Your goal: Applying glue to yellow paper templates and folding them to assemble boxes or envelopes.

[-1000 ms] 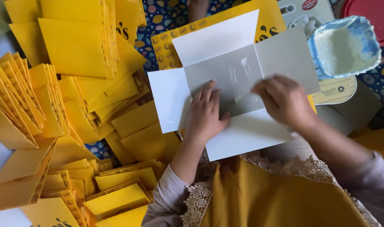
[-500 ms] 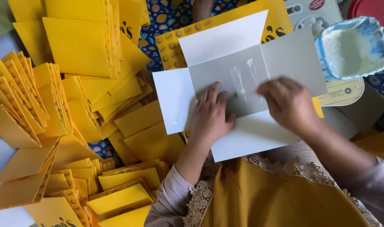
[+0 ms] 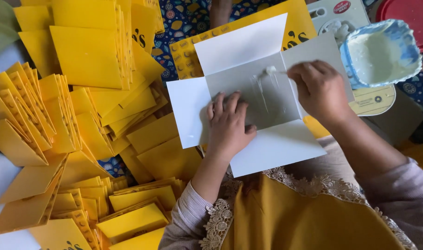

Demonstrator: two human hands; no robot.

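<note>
Blue bowl [image 3: 383,53] at 2 o'clock, white paste inside. Left hand [image 3: 229,125] splayed flat on grey card [image 3: 253,99]; right hand [image 3: 320,90] pinching, probably, a paste-tipped applicator [image 3: 271,70].

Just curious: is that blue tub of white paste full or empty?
Not empty: white paste shows inside the blue tub, reaching close to the rim. Depth cannot be told.

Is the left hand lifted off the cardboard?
No: the left hand lies flat, palm down, on the grey cardboard sheet, while the right hand spreads white paste beside it.

Mustard garment, cream lace trim; pale striped long sleeves (finely ribbed).
</note>
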